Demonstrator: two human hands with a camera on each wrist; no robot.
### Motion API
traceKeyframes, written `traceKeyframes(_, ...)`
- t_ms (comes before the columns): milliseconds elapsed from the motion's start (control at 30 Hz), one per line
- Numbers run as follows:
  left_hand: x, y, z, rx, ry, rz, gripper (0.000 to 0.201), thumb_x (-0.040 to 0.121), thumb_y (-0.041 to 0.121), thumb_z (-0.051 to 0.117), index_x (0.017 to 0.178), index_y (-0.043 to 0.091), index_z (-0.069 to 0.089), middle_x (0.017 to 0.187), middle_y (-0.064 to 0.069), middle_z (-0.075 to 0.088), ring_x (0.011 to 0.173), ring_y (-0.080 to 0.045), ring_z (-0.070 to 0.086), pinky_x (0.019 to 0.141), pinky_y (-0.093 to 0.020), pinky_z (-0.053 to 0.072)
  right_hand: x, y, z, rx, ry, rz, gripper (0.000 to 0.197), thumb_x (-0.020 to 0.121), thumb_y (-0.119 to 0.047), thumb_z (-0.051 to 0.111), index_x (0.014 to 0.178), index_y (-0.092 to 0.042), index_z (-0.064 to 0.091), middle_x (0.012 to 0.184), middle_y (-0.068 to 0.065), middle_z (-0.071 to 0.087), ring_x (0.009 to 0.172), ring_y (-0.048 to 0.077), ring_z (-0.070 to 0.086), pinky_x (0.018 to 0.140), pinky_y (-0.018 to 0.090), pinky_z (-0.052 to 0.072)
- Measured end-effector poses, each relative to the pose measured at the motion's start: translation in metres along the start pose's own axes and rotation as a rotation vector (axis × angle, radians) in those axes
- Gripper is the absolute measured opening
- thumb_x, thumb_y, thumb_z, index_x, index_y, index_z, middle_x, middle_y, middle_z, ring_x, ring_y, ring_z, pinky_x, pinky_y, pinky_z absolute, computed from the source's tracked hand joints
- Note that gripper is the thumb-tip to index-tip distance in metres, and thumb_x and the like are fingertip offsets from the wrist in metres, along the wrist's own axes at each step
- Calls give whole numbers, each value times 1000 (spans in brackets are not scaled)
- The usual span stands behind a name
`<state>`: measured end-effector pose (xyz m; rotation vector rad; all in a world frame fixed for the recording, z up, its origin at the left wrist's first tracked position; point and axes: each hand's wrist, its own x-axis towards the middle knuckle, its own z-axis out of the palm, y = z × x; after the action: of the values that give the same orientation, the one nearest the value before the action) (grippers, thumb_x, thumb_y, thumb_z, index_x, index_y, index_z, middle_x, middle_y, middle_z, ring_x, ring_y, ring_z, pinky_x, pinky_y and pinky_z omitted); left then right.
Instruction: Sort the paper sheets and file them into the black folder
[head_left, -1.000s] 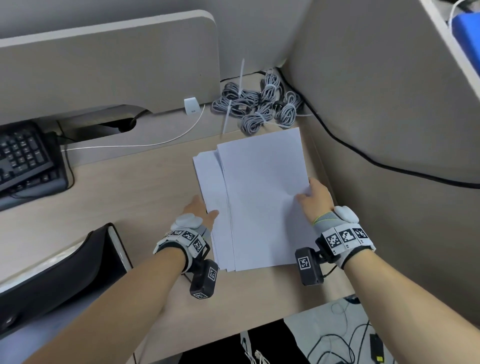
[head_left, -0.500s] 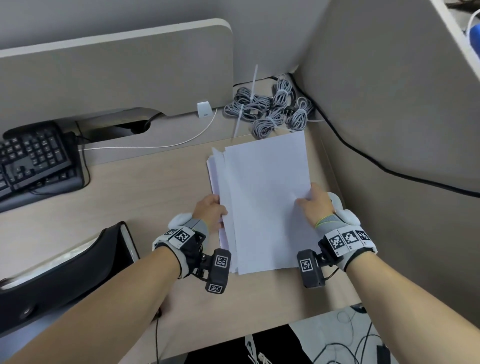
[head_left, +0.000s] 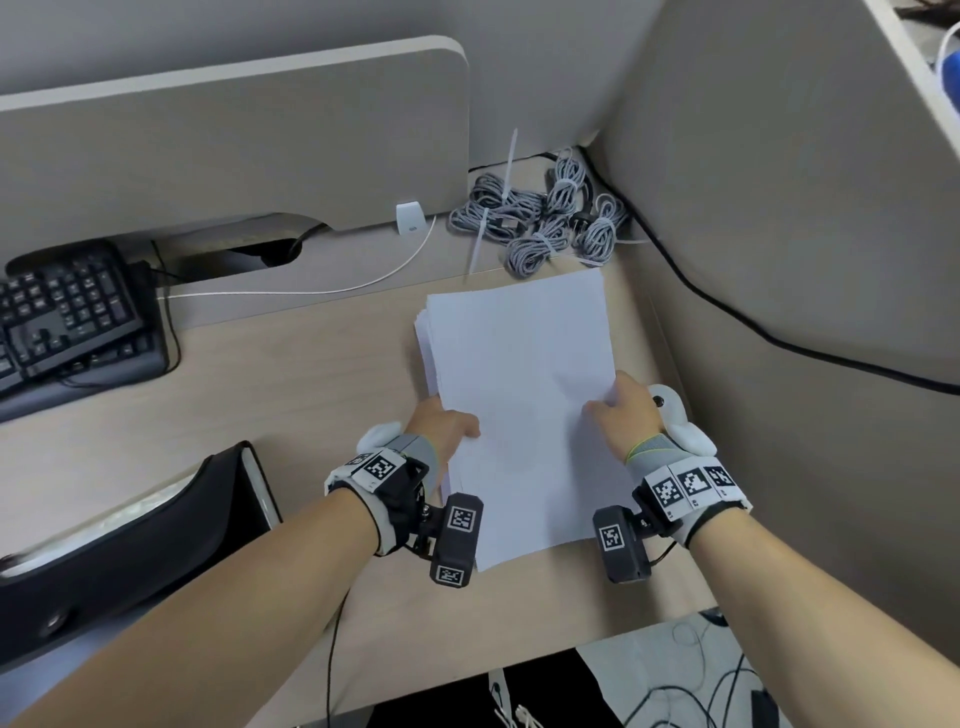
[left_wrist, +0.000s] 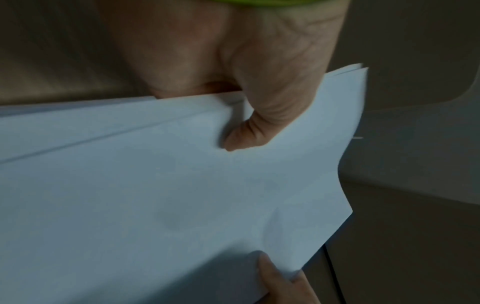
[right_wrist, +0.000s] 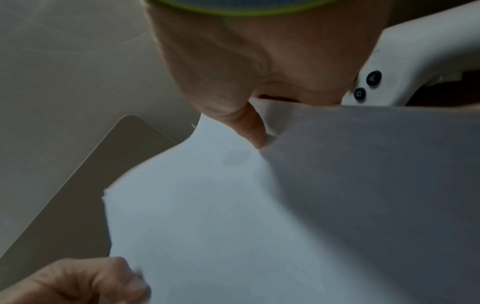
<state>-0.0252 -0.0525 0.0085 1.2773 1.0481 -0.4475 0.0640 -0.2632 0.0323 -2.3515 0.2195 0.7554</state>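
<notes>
Both hands have hold of the sheets (head_left: 519, 395), a white stack lying lengthwise on the desk (head_left: 260, 395) at about one o'clock from the person, its far end reaching toward twelve. The left hand (head_left: 441, 423) grips the stack's left long edge at nine o'clock: in the left wrist view its thumb (left_wrist: 249, 131) presses down on the top sheet while the fingers go under and out of sight. The right hand (head_left: 623, 415) grips the opposite edge at three o'clock, thumb on top and the paper dented beneath it in the right wrist view, the rest of the fingers hidden below. The sheets are not square with one another; a few lower edges fan out along the left side and at the far left corner. The near end of the stack overlaps the space between the two wrists. The folder (head_left: 130, 540), black and lying well apart from the paper, sits at about eight o'clock by the desk's near edge, with pale contents showing at its mouth. A keyboard (head_left: 67, 317) rests at ten o'clock, and grey coiled cables (head_left: 540, 223) are bunched at twelve, just beyond the stack's far end. A black cord (head_left: 727, 312) runs along the partition at two o'clock.
</notes>
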Motion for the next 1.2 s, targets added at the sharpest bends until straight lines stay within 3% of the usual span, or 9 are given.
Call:
traceKeyframes(233,-4,5,1,102,47,-41,58,55,-2,51,113,4,54,111,-18,60,102,-39,59,94,-51,48,-5,-2,-8,84,28,-17,17,83,-9,58,100,-8,54,79,3,54,73,22,52,58,27,40)
traceKeyframes(333,10,-1,-5,202,104,74,39,77,-11,40,82,18,66,92,-17,70,83,-36,65,78,-46,56,-7,1,-12,51,74,-38,14,84,-6,57,95,-2,49,72,4,46,65,21,43,51,23,33)
traceKeyframes(467,21,-6,-19,491,210,123,10,84,12,54,75,15,51,77,-19,62,58,-24,52,56,-25,40,-8,4,-15,-10,122,-65,11,83,-2,56,89,2,48,71,9,45,64,24,39,45,21,28)
traceKeyframes(533,29,-10,-21,636,190,98,30,80,32,62,70,11,43,63,-19,50,47,-22,43,50,-23,35,-8,5,-17,-14,131,-71,10,82,0,56,85,0,46,71,10,45,63,25,39,43,19,26)
traceKeyframes(667,35,-9,-14,746,128,45,83,66,55,69,115,-9,49,96,-19,63,87,-36,67,71,-39,54,-6,8,-17,-16,115,-72,12,82,1,56,84,-3,45,65,4,41,57,21,36,43,19,26)
traceKeyframes(800,32,-3,-16,847,115,51,63,86,35,68,127,0,36,120,-13,54,108,-33,58,82,-35,46,-7,7,-17,-6,113,-93,14,81,3,57,81,-2,43,60,2,36,53,19,32,38,13,32)
traceKeyframes(933,36,-3,-21,842,121,37,32,86,24,63,103,-1,51,107,-19,63,81,-27,62,63,-26,43,-9,5,-16,-19,134,-93,16,82,2,57,80,-4,42,58,0,34,52,18,30,38,13,32)
traceKeyframes(1033,36,-9,-21,763,162,57,27,86,26,61,74,10,42,71,-15,59,50,-16,40,48,-22,28,-6,5,-14,-29,136,-92,14,82,1,57,81,-5,44,59,0,34,51,16,30,37,14,30)
traceKeyframes(1200,33,-13,-17,714,191,78,31,85,33,65,102,8,59,97,-12,65,69,-21,55,62,-27,43,2,11,-8,22,100,-54,16,82,0,57,81,-6,42,61,0,36,59,22,35,46,25,29)
